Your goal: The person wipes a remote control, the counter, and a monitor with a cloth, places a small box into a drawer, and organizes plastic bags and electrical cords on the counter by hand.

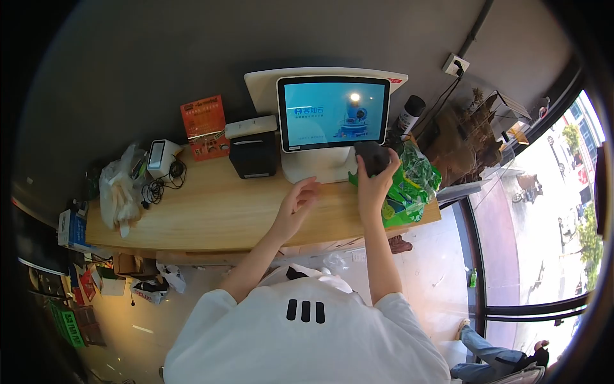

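Observation:
My right hand is closed around a small black blocky object, held up in front of the lower right corner of the lit touchscreen. What kind of object it is I cannot make out. My left hand hovers over the counter's front part with its fingers loosely curled and apart, holding nothing. Close beside my right hand lies a crumpled green and clear plastic bag. The screen's white stand rests on the wooden counter behind both hands.
Left of the screen are a black box-shaped device, a red printed card, a white card terminal, coiled black cable and a white plastic bag. A black can stands at right. Someone's jeans-clad leg shows lower right.

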Demonstrator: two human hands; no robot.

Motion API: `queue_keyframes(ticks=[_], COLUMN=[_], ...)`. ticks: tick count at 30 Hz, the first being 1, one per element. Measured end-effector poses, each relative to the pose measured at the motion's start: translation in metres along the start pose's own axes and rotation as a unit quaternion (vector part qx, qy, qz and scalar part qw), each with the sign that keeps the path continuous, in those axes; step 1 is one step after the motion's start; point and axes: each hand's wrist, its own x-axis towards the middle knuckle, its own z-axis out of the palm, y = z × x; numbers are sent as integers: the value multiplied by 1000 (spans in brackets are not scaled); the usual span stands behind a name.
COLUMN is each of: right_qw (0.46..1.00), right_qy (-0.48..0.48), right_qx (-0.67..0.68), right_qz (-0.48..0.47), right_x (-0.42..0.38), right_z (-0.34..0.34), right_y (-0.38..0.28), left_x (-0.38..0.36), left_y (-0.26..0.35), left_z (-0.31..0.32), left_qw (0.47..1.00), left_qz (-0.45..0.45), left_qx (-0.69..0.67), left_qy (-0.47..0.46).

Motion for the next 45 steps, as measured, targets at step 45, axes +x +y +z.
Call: queue_keyframes(ticks=[45], right_qw=[889], right_qy=[-194], right_qx=[-73], right_qz=[-408], right_x=[-10], right_z=[115], right_y=[-16], left_x=[-73], left_y=[-15], left_z=[-48], left_qw=[982], left_qz=[-120], left_qx=[48], left_qy=[136])
